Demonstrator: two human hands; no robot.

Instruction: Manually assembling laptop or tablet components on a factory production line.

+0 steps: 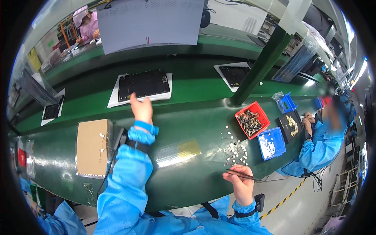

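My left hand (141, 110) reaches forward to the near edge of a black tablet housing (143, 84), which lies on a white foam sheet (113, 100). The thumb rests at the edge of the housing; the other fingers are mostly hidden, and the hand looks closed on that edge. Close to my body, my right hand (242, 184) pinches dark tweezers (244, 175), tips pointing left. Just beyond them, small white parts with thin dark leads (236, 152) lie scattered on the green bench (176, 182).
Right of the scattered parts stand a red bin (268, 119) of small parts, a blue tray (280, 140) and a black tray (282, 121). A cardboard sheet (91, 147) lies left. A green post (256, 66) rises ahead. A co-worker (325, 145) sits at the right.
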